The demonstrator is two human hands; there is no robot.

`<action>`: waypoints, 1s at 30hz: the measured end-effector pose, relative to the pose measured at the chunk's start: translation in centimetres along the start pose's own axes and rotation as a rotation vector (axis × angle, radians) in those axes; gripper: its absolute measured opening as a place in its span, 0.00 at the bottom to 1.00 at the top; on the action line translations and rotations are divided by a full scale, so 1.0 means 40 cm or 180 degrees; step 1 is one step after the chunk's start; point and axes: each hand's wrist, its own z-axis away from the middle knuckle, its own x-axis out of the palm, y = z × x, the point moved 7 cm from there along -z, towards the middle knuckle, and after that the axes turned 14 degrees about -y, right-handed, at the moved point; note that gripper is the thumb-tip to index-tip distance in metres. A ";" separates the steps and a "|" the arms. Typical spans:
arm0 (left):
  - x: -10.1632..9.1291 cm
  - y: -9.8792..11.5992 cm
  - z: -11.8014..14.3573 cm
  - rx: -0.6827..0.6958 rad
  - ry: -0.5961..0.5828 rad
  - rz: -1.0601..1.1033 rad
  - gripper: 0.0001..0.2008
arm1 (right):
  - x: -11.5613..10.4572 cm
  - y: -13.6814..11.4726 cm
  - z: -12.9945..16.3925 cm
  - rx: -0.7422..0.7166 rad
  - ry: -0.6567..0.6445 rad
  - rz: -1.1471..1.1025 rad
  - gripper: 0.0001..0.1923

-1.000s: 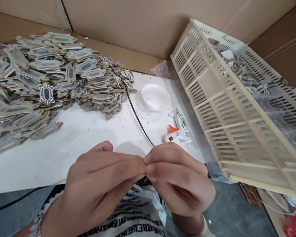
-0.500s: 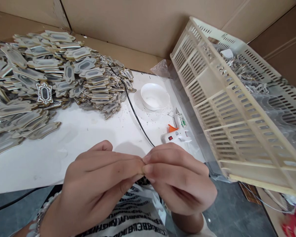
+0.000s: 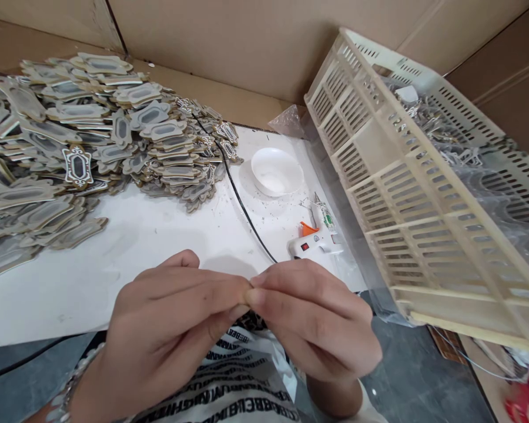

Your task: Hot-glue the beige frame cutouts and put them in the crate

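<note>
My left hand point(image 3: 171, 323) and my right hand point(image 3: 317, 317) meet fingertip to fingertip over the front edge of the white table point(image 3: 158, 235). Both are closed in a pinch. Whatever sits between the fingertips is hidden or too small to make out. Beyond my right hand lies a white glue gun point(image 3: 315, 244) with an orange trigger. A white bowl point(image 3: 277, 172) stands farther back. To the left spreads a large heap of ornate frame-shaped plates point(image 3: 101, 126), one of them a white-patterned plate point(image 3: 77, 166) facing up.
A cream slatted plastic crate point(image 3: 405, 194) stands tilted on the right, with small metal-looking parts and clear plastic inside. A black cable point(image 3: 242, 202) crosses the table. Brown cardboard point(image 3: 229, 47) walls the back. Something red point(image 3: 526, 396) shows at the lower right.
Both hands have shifted slightly to the left, their fingertips still pressed together. The things on the table have stayed in place.
</note>
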 end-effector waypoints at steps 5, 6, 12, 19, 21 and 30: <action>-0.001 0.001 -0.006 0.0091 0.0005 0.0031 0.10 | 0.001 0.001 0.002 0.0004 -0.0047 -0.0034 0.12; 0.000 0.002 -0.009 0.0117 -0.0034 0.0021 0.10 | 0.001 0.002 0.002 -0.0014 -0.0064 -0.0069 0.11; 0.009 0.013 -0.020 0.0246 -0.0118 0.0099 0.11 | 0.001 0.013 -0.001 0.0034 0.0036 -0.0376 0.09; 0.016 0.008 -0.014 0.0270 -0.0047 0.0096 0.11 | -0.005 0.002 0.009 0.0115 -0.0010 -0.0092 0.10; 0.018 0.004 -0.011 0.0294 -0.0121 0.0082 0.10 | -0.006 0.000 0.010 0.0086 -0.0020 -0.0031 0.10; 0.033 -0.004 -0.006 0.0271 -0.0292 0.0247 0.10 | -0.009 0.016 0.017 0.0057 0.0063 -0.0313 0.09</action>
